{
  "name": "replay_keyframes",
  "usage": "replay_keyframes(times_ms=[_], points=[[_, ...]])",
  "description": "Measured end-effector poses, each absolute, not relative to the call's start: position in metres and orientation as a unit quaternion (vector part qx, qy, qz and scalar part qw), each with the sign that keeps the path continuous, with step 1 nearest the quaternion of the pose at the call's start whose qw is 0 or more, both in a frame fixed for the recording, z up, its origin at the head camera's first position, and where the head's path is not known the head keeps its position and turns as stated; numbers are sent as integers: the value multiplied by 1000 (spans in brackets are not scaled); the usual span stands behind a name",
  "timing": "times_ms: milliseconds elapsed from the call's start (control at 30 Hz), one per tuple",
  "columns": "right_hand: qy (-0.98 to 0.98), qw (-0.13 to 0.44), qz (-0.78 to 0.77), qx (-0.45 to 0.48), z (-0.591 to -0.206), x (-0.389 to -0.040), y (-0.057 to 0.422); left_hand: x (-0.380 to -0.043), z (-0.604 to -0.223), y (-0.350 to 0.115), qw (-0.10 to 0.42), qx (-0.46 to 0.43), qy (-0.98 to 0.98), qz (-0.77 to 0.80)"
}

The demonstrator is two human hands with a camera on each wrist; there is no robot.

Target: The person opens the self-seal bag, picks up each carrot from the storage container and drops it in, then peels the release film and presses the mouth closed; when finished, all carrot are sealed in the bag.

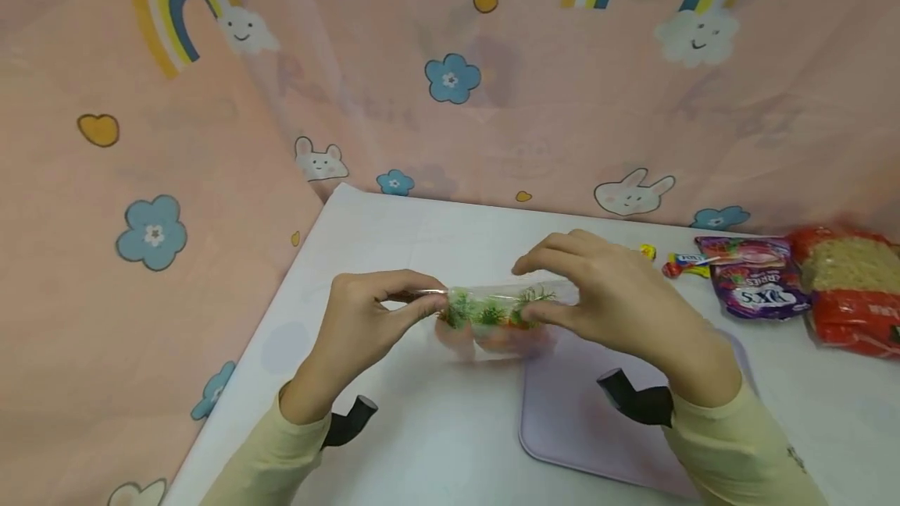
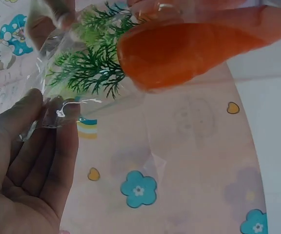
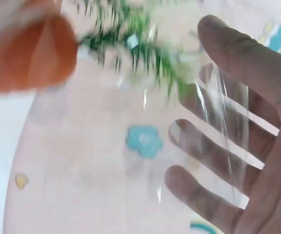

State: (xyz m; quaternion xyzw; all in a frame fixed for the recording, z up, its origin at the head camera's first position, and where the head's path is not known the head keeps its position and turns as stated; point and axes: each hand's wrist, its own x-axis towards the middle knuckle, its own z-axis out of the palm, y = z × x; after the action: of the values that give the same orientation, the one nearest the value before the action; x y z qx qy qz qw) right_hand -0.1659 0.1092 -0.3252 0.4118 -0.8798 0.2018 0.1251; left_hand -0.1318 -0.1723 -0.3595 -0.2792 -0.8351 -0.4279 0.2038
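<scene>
A clear plastic bag (image 1: 492,293) is held up above the white table, with orange carrots (image 2: 170,58) inside and feathery green tops (image 2: 89,68) toward its upper edge. My left hand (image 1: 369,311) pinches the bag's left edge between thumb and fingers. At the other end, my right hand (image 1: 615,299) has its thumb near the greens and its fingers spread along the plastic. In the right wrist view those fingers (image 3: 199,146) show loosely straight behind the clear film, not curled round it. The carrots blur at the left of that view.
A pale purple board (image 1: 583,420) lies on the white table (image 1: 415,443) under my right forearm. Back right are a purple candy bag (image 1: 759,287), a red package (image 1: 854,287) with a tan block inside, and small wrapped sweets (image 1: 692,265). A pink printed cloth (image 1: 394,131) hangs behind.
</scene>
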Motion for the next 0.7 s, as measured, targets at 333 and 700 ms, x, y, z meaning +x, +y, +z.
replay_keyframes(times_ms=[333, 700], points=[[-896, 59, 242, 368, -334, -185, 144, -133, -356, -180, 203, -233, -839, -447], [-858, 88, 317, 395, -346, -197, 153, -131, -353, -184, 165, -199, -788, -559]])
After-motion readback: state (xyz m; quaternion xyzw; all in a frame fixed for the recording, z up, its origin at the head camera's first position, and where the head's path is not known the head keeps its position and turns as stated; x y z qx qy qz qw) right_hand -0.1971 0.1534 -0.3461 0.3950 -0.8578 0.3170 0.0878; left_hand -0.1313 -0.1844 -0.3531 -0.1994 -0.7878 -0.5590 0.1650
